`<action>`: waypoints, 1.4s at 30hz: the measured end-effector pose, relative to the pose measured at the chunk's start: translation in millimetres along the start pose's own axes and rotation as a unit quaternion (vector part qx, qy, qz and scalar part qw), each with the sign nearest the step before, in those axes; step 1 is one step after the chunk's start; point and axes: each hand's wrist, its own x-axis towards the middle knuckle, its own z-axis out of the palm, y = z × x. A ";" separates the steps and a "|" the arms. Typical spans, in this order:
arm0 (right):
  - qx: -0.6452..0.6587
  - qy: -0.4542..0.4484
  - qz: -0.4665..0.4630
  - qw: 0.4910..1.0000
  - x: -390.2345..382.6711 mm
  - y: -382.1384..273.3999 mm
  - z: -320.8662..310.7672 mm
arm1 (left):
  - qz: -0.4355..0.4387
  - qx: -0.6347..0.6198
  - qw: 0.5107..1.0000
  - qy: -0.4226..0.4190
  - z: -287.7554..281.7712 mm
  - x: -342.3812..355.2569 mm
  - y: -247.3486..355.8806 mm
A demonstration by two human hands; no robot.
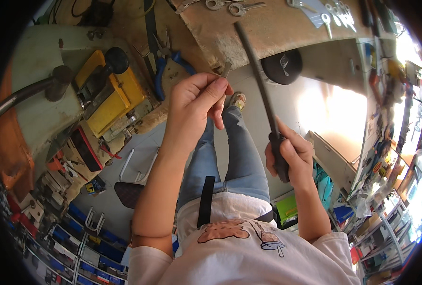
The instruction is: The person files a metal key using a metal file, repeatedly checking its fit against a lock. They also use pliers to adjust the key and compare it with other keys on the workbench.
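Between the thumb and fingers of my left hand point(197, 99) is a small key point(227, 70), its thin metal blade pointing up and away from me. The rest of the key is covered by my fingers. My right hand point(294, 151) is wrapped round the dark handle of a long flat file point(258, 73). The file stands steeply, its tip near the bench edge, to the right of the key and apart from it. Beyond my left hand, pliers with blue handles point(159, 78) lie on the worn workbench point(263, 35).
Several loose keys point(242, 8) lie on the bench, with more on its right point(337, 16). A yellow machine point(111, 97) with a black-knobbed lever stands at left. Under the bench edge is a round black seat point(282, 66). Shelves with blue bins point(104, 261) fill the lower left.
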 end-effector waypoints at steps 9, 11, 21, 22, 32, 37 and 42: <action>-0.156 0.005 -0.031 0.987 -4.2 6.9 3.1 | 0.040 -0.014 0.999 -0.008 -1.2 3.2 -3.3; -0.187 0.011 -0.040 0.982 -2.1 4.8 6.2 | 0.042 -0.027 0.999 -0.013 -1.2 4.4 -5.1; -0.285 0.031 -0.048 0.957 1.9 -13.5 15.2 | 0.012 0.000 0.999 0.034 5.5 2.4 -1.3; -0.266 0.030 -0.035 0.963 8.2 -12.1 19.6 | 0.007 -0.013 0.999 0.037 5.8 0.6 -0.9; -0.237 0.045 0.039 0.970 7.4 -24.8 29.1 | 0.000 -0.005 1.000 0.002 -2.4 3.5 -4.5; -0.313 0.179 -0.062 0.931 -72.7 -63.7 -9.0 | 0.059 0.059 0.996 0.029 -10.8 -10.7 4.3; -0.223 0.422 -0.159 0.864 -114.2 -105.8 -101.2 | 0.103 0.043 0.993 0.040 23.5 -33.5 28.0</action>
